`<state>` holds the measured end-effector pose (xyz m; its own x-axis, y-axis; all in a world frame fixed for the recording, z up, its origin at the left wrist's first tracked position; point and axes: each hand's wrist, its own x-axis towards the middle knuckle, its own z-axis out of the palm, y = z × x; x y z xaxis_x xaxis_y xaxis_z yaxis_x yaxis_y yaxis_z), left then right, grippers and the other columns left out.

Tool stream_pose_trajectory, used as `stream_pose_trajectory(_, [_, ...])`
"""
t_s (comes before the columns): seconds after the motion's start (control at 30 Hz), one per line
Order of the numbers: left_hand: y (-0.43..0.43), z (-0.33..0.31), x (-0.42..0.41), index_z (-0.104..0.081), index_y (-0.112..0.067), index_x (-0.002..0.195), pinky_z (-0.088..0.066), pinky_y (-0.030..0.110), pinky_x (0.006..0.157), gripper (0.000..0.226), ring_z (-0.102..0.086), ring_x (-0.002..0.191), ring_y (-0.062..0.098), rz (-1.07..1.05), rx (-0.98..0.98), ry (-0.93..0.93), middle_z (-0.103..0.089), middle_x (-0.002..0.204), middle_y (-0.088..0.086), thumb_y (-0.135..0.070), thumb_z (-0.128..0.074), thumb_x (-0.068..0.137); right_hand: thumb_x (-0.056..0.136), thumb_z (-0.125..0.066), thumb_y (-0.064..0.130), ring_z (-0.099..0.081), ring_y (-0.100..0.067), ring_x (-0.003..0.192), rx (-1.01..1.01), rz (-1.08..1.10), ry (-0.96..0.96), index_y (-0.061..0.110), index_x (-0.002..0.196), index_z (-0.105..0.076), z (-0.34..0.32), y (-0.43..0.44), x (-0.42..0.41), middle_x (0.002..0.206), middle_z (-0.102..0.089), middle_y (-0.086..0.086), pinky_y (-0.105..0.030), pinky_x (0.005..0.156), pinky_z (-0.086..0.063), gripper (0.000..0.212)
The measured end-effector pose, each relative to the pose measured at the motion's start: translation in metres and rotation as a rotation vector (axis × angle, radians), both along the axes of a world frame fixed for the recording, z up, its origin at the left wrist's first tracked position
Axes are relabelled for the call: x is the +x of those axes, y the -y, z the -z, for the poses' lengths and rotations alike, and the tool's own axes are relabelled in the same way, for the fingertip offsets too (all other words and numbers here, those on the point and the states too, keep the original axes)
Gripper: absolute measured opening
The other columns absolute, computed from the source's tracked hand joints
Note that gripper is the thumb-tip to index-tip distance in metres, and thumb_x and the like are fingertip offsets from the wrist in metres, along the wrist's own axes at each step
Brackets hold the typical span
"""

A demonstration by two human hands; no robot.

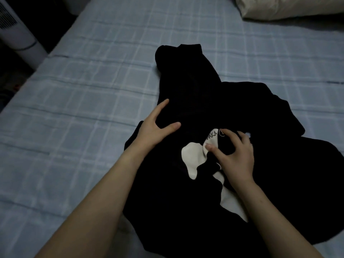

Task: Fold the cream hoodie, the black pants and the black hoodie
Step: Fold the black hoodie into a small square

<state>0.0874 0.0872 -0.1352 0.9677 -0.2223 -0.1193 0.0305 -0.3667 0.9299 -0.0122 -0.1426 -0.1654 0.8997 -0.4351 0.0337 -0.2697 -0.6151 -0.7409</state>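
The black hoodie [214, 101] lies spread across the bed in front of me, one sleeve stretching away toward the far side. White lining with printed letters [191, 162] shows at its middle. My left hand [156, 125] rests flat on the hoodie's left part, fingers straight and thumb spread. My right hand [234, 153] sits over the white patch with its fingers bent like a claw, fingertips touching the fabric; whether it pinches any cloth is hard to tell. The cream hoodie and black pants are not clearly distinguishable in this view.
The bed [83, 101] carries a pale blue checked sheet. A cream pillow [290, 8] lies at the far right corner. A white tower appliance [16, 32] stands on the floor beyond the bed's left edge.
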Motion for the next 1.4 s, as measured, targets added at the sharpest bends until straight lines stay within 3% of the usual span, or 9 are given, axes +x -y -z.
stream_pose_trajectory(0.2, [-0.002,-0.002,-0.04,-0.045,-0.047,0.141,-0.043,0.001,0.086,0.072,-0.052,0.116,-0.016,-0.076,-0.159,-0.03,-0.053,0.132,-0.03,-0.032,-0.08,0.08,0.076,-0.074,0.057,-0.048,0.018,0.105,0.026,-0.175,-0.087,0.041,0.119,-0.063,-0.06,-0.002,-0.086,0.113,-0.05,0.023,0.004,0.083,-0.034,0.047])
stream_pose_trajectory(0.3, [-0.007,-0.003,-0.055,-0.046,-0.048,0.14,-0.042,0.0,0.083,0.072,-0.052,0.115,-0.017,-0.071,-0.157,-0.034,-0.053,0.131,-0.033,-0.032,-0.081,0.079,0.077,-0.049,0.082,-0.052,-0.01,0.111,-0.2,-0.306,-0.321,0.049,0.131,-0.049,-0.096,0.007,-0.088,0.123,-0.047,0.01,-0.021,0.091,-0.045,0.064])
stream_pose_trajectory(0.37, [-0.008,-0.003,-0.056,-0.047,-0.048,0.14,-0.042,-0.001,0.083,0.072,-0.051,0.115,-0.019,-0.08,-0.158,-0.035,-0.052,0.133,-0.031,-0.034,-0.081,0.078,0.082,-0.038,0.08,-0.051,-0.034,0.111,-0.499,-0.255,-0.172,0.043,0.136,-0.046,-0.115,0.017,-0.053,0.13,-0.049,-0.006,-0.044,0.094,-0.046,0.067])
stream_pose_trajectory(0.47, [-0.009,0.0,-0.056,-0.046,-0.047,0.14,-0.042,-0.001,0.082,0.077,-0.051,0.114,-0.019,-0.085,-0.175,-0.048,-0.052,0.133,-0.03,-0.04,-0.081,0.072,0.084,-0.047,0.073,-0.04,-0.034,0.131,-0.561,-0.439,0.015,0.037,0.144,-0.045,-0.129,0.034,0.024,0.145,-0.044,-0.01,-0.046,0.108,-0.033,0.07])
stream_pose_trajectory(0.57, [-0.008,0.004,-0.057,-0.047,-0.048,0.139,-0.041,-0.002,0.08,0.081,-0.051,0.113,-0.02,-0.107,-0.188,-0.053,-0.054,0.126,-0.038,-0.046,-0.081,0.066,0.068,-0.052,0.084,-0.016,-0.033,0.151,-0.387,-0.633,-0.453,0.055,0.152,-0.017,-0.109,0.055,0.081,0.163,-0.02,-0.013,-0.046,0.123,-0.015,0.095])
stream_pose_trajectory(0.67, [-0.008,0.01,-0.059,-0.047,-0.049,0.139,-0.041,-0.002,0.082,0.083,-0.05,0.115,-0.02,-0.117,-0.194,-0.051,-0.052,0.125,-0.042,-0.044,-0.084,0.065,0.065,-0.061,0.082,-0.027,-0.039,0.144,-0.377,-0.719,-0.686,0.066,0.147,-0.008,-0.074,0.058,0.083,0.16,-0.022,-0.013,-0.045,0.12,-0.024,0.099])
stream_pose_trajectory(0.73, [-0.007,0.011,-0.06,-0.046,-0.05,0.139,-0.041,-0.001,0.083,0.082,-0.05,0.115,-0.02,-0.118,-0.192,-0.055,-0.052,0.125,-0.042,-0.036,-0.086,0.069,0.067,-0.065,0.077,-0.043,-0.034,0.131,-0.354,-0.715,-0.608,0.068,0.144,-0.017,-0.059,0.061,0.07,0.146,-0.042,-0.011,-0.042,0.114,-0.034,0.091])
stream_pose_trajectory(0.93, [0.002,-0.01,-0.084,-0.047,-0.05,0.138,-0.047,0.006,0.086,0.089,-0.054,0.121,-0.007,-0.087,-0.224,-0.051,-0.057,0.132,-0.028,-0.035,-0.091,0.062,0.072,-0.088,0.012,-0.065,0.004,0.107,0.305,-0.601,-0.215,0.038,0.128,-0.065,-0.063,0.082,-0.003,0.113,-0.071,0.02,-0.009,0.089,-0.049,0.066])
stream_pose_trajectory(1.4, [0.079,-0.284,-0.261,-0.048,-0.047,0.139,-0.047,0.01,0.093,0.089,-0.052,0.126,-0.003,0.013,-0.169,0.107,-0.055,0.137,-0.025,-0.021,-0.088,0.065,0.07,-0.089,0.011,-0.064,0.001,0.113,0.426,-0.514,0.114,0.048,0.131,-0.059,-0.317,0.168,-0.202,0.125,-0.066,0.023,-0.013,0.087,-0.053,0.078])
